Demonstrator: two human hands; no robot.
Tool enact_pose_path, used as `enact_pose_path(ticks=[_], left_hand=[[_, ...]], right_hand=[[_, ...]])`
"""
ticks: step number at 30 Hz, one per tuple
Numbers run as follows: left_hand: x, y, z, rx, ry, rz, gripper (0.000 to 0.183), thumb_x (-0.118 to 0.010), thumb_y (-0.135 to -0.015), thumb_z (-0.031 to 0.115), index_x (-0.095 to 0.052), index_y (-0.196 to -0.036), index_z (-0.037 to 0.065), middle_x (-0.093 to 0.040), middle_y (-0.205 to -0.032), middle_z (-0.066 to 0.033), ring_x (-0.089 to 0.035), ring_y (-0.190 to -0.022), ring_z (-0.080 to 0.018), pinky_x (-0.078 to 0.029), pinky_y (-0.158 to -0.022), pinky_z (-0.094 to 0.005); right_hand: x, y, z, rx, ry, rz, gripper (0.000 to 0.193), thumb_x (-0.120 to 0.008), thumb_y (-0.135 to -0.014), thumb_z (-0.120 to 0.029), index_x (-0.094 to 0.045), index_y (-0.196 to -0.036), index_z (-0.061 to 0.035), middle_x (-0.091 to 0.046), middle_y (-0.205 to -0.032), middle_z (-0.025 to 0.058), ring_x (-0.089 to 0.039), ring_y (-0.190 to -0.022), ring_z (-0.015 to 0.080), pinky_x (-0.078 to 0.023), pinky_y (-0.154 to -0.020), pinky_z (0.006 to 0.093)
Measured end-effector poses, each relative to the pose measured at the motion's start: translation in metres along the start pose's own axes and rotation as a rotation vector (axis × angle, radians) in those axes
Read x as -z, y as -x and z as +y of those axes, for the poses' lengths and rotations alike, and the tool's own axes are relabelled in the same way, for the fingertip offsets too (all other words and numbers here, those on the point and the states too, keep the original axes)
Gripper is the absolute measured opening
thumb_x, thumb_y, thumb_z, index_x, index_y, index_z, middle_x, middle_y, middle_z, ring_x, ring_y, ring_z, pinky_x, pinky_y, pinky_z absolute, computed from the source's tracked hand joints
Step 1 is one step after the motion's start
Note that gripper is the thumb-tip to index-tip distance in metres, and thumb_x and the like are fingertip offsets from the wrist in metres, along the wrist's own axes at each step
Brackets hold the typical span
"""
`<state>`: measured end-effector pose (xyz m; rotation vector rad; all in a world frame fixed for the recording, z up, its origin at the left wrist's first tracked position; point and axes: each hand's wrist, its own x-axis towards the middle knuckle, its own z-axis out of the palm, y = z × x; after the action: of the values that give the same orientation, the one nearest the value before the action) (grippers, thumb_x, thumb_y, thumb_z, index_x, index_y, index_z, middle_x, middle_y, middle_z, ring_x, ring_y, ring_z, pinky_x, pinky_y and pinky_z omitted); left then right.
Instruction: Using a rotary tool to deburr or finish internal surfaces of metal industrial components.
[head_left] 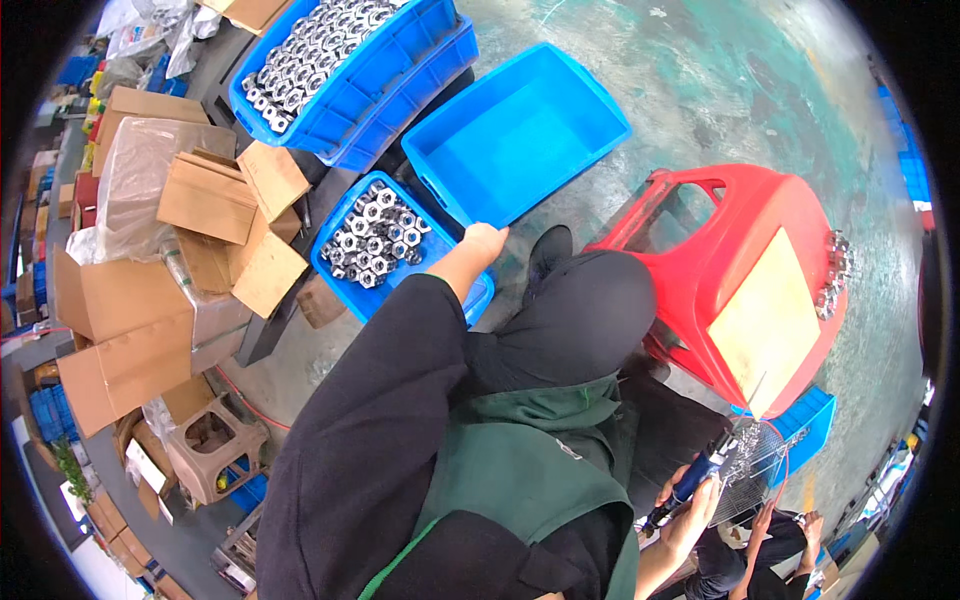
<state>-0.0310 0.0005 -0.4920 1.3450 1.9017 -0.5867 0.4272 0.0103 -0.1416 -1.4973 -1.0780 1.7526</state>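
left hand (485, 240) clamped on the near corner of a wide blue bin (525, 140), right hand (693, 518) wrapped around a dark blue hand tool (703, 472), a worker in a green apron (510, 465) is seen from above. to the worker's right stands a red plastic stool (690, 250). stacked blue crates (395, 80), the upper one filled with shiny metal nuts, stand beyond the worker's left arm. beside them is the wide bin, its bare inside facing up. just beside that, partly behind the left forearm, sits a smaller blue bin (478, 298). a pale yellow board (765, 320) lies on the stool, the tool pointing toward its near end; whether they touch cannot be told. loose hex nuts (375, 235) are heaped in the smaller bin.
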Motion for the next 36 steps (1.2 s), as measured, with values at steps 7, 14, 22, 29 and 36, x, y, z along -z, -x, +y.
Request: enact_pose_path(ticks=[7,14,22,29,36], left_hand=[[0.0,0.025,0.025,-0.043,0.06,-0.012,0.065,-0.05,-0.088,0.009,-0.028,-0.148,0.019,-0.068,-0.108,-0.012,-0.066,-0.098,-0.0305,-0.053,-0.079,-0.0412],[-0.009,0.012,0.013,0.05,0.132,0.071,0.071,-0.05,-0.087,0.006,-0.023,-0.15,0.024,-0.068,-0.104,-0.0161,-0.067,-0.092,-0.031,-0.053,-0.078,-0.0432],[0.01,0.006,0.007,0.087,0.127,0.077,0.067,-0.047,-0.088,0.006,-0.027,-0.148,0.028,-0.066,-0.11,-0.0171,-0.066,-0.098,-0.0318,-0.051,-0.083,-0.0434],[0.013,0.027,-0.02,0.037,0.27,0.275,0.048,-0.045,-0.087,0.016,-0.042,-0.135,0.008,-0.064,-0.11,-0.0241,-0.063,-0.1,-0.0385,-0.049,-0.087,-0.0465],[0.143,0.137,0.029,-0.111,0.878,0.833,0.026,-0.054,-0.084,0.013,-0.051,-0.105,-0.002,-0.065,-0.081,-0.0206,-0.067,-0.069,-0.0269,-0.052,-0.065,-0.037]], right_hand=[[-0.005,-0.013,-0.001,-0.028,-0.002,0.015,0.046,-0.052,-0.097,-0.035,-0.044,-0.122,0.0023,-0.055,-0.081,0.0131,-0.054,-0.052,0.0179,-0.044,-0.043,0.0274],[-0.007,-0.015,-0.004,-0.009,0.009,-0.026,0.048,-0.054,-0.096,-0.035,-0.043,-0.123,0.0029,-0.054,-0.08,0.013,-0.054,-0.054,0.0183,-0.045,-0.044,0.0277],[-0.001,0.0,0.0,0.009,-0.021,0.019,0.046,-0.052,-0.097,-0.034,-0.043,-0.123,0.0028,-0.055,-0.08,0.012,-0.053,-0.054,0.0161,-0.045,-0.044,0.0264],[-0.003,-0.005,-0.001,0.027,-0.015,-0.019,0.04,-0.053,-0.097,-0.033,-0.048,-0.117,0.0017,-0.057,-0.08,0.0099,-0.053,-0.054,0.0143,-0.043,-0.046,0.0248],[0.005,-0.01,-0.002,0.019,-0.123,-0.086,0.033,-0.05,-0.098,-0.026,-0.045,-0.118,-0.0004,-0.058,-0.082,0.0089,-0.056,-0.058,0.0136,-0.047,-0.051,0.026]])
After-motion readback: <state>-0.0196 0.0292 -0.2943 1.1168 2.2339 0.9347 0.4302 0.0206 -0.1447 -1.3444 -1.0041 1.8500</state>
